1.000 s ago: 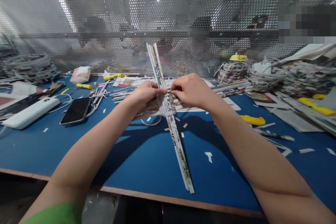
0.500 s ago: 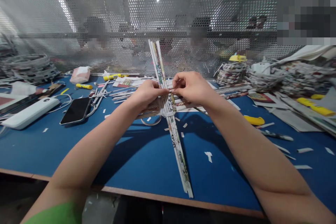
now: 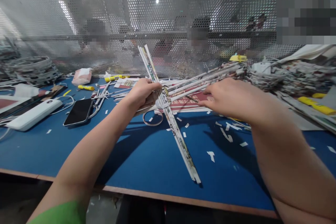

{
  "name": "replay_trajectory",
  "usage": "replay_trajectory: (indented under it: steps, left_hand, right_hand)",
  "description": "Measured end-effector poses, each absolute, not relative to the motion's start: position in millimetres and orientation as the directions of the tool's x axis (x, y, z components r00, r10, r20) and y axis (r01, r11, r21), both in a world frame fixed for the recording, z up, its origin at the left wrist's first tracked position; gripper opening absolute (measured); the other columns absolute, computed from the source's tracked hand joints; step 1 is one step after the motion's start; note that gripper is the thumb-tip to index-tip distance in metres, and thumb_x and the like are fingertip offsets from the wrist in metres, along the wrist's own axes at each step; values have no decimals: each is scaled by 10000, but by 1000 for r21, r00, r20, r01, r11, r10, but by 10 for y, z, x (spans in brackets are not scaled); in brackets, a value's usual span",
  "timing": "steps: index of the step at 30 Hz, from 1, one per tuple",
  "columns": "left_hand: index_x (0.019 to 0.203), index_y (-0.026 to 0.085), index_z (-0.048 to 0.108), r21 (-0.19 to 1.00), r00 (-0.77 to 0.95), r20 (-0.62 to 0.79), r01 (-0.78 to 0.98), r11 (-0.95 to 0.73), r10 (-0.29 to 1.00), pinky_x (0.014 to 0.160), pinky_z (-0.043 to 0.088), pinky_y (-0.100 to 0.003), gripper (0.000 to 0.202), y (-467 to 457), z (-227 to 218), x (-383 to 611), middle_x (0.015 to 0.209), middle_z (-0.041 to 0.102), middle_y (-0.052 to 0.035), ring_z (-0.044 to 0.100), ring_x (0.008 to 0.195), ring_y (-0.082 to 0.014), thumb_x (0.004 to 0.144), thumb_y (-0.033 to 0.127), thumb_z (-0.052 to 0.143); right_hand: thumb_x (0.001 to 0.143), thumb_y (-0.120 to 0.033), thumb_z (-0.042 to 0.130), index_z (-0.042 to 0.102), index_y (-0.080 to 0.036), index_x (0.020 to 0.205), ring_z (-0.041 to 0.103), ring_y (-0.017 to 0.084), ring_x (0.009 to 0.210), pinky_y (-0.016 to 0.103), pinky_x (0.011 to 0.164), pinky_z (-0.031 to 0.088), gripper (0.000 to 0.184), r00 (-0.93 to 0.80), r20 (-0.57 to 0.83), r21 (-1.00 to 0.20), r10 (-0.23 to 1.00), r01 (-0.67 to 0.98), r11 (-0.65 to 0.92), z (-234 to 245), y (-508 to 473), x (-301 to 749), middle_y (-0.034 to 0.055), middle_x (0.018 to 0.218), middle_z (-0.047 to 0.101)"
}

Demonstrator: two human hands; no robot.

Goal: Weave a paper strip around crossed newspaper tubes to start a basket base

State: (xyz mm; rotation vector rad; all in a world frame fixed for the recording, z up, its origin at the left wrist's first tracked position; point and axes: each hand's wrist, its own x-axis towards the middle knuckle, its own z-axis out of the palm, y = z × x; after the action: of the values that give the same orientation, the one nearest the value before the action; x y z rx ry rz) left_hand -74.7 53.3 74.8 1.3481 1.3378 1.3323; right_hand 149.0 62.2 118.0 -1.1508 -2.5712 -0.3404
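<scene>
- Table (image 3: 147,161) edge comes nearest me, the person's arms reaching over it; the near tips of the crossed paper rods (image 3: 172,126) end a little short of it. A bump from the body could swing the whole cross, I'd judge.
- Left hand (image 3: 145,91) grips the cross from its left side, thumb over the rods, close by the white band (image 3: 162,104) at the middle. It is the only firm grip I can see, so if that thumb eases, the rods might fan apart or skew.
- Right hand (image 3: 231,98) is off to the right, thumb and forefinger parted and nothing visible between them; what its lower fingers do, I can't tell. A dark thin strip (image 3: 193,99) ends just by the thumb and could snag.
- The cross sits mid-table in front of the person. One bundle's long axis slants from near right to far left, far tips raised; the other's runs from the left hand rightward and away.
- Below the crossing lies a pale ring (image 3: 153,125), behind it a red printed sheet (image 3: 181,104).
- Farther right, the second bundle's ends reach towards a woven basket (image 3: 265,75), where they could catch.
- Perforated screen (image 3: 168,7) closes the back.
</scene>
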Motion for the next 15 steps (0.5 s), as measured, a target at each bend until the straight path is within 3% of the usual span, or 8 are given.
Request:
replay_trajectory:
  steps: [4, 9, 12, 15]
  left_hand:
    - [502, 180, 394, 990, -148, 134, 68, -125, 980, 292, 183, -171, 223, 601, 729, -766, 316, 323, 77, 292, 253, -43, 609, 251, 576]
    - [522, 175, 408, 979, -133, 195, -31, -200, 972, 311, 229, -166, 214, 604, 742, -779, 348, 363, 73, 341, 283, -48, 589, 264, 591]
    - [530, 178, 408, 972, -138, 215, -62, -225, 967, 306, 237, -168, 216, 563, 781, -781, 347, 358, 77, 345, 279, -53, 586, 265, 598]
    - [549, 175, 422, 965, -169, 238, -72, -253, 956, 304, 246, -169, 204, 515, 827, -762, 355, 351, 81, 344, 282, -55, 584, 265, 601]
  right_hand:
    - [787, -323, 428, 601, -117, 788, 516, 174, 533, 276, 459, 296, 269, -636, 199, 324, 746, 761, 562, 1001, 698, 1464, 113, 659, 598]
    - [824, -233, 338, 581, -130, 964, 531, 177, 572, 271, 462, 266, 299, -687, 304, 402, 659, 720, 566, 1041, 780, 1328, 113, 725, 621]
    - [830, -222, 319, 602, -119, 858, 512, 173, 556, 284, 483, 277, 302, -699, 335, 407, 632, 712, 572, 1214, 772, 1316, 113, 683, 598]
    - [827, -220, 343, 588, -122, 763, 489, 143, 521, 276, 493, 301, 272, -713, 298, 298, 635, 702, 647, 1361, 700, 1312, 84, 625, 573]
